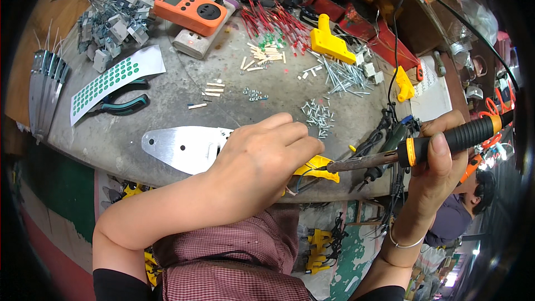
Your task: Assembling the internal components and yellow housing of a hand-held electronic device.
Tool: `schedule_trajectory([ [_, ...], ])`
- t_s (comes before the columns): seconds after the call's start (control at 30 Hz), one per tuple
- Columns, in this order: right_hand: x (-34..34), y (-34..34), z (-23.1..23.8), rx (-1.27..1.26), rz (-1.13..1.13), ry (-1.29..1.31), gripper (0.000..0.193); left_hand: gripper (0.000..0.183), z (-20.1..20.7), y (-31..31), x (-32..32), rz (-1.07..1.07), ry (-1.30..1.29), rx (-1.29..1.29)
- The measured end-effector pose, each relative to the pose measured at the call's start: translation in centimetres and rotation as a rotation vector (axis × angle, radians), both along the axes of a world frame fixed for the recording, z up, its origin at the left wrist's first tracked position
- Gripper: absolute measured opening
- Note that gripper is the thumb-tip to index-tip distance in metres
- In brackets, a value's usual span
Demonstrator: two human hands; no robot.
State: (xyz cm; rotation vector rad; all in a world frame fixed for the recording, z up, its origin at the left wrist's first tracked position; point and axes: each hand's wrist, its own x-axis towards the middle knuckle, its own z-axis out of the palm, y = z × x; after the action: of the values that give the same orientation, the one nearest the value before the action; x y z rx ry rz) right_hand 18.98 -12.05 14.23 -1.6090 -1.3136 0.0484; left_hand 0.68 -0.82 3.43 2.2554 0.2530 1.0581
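Observation:
My right hand [443, 153] is wrapped round the black-and-orange grip of a soldering iron [409, 152]. The iron's tip points left and reaches the thin wires at the end of a yellow plastic handle part [320, 167]. My left hand [267, 153], knuckles up, is closed on that yellow part and covers most of it. Out from under the left hand, to its left, runs a shiny pointed metal plate [181, 149] with small holes. Whether plate and yellow part are joined is hidden by the hand.
Small screws [317, 118], long screws [343, 78], red wires [273, 19] and a yellow handle shell [331, 44] lie across the bench. An orange meter [189, 11], pliers [125, 105], a green-dotted sticker sheet [106, 83] and metal blades [47, 92] are at left. Another person [457, 212] is at far right.

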Motion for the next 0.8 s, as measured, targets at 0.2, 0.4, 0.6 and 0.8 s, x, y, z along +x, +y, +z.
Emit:
schedule_trajectory([
  [0.2,0.0,0.0,0.0,-0.014,0.002,0.005,0.037,0.025,-0.1,0.0,0.3,-0.009,-0.008,-0.011],
  [0.4,0.1,0.0,0.1,-0.013,0.002,0.005,0.036,0.025,0.0,0.0,0.2,0.004,-0.01,-0.005],
  [0.6,-0.3,0.2,0.1,0.035,-0.054,0.016,0.036,0.025,0.1,-0.2,0.1,0.006,0.015,-0.003],
  [0.8,0.8,-0.2,0.7,0.069,-0.096,0.054,0.036,0.031,1.5,0.3,-2.5,0.033,0.039,0.004],
])
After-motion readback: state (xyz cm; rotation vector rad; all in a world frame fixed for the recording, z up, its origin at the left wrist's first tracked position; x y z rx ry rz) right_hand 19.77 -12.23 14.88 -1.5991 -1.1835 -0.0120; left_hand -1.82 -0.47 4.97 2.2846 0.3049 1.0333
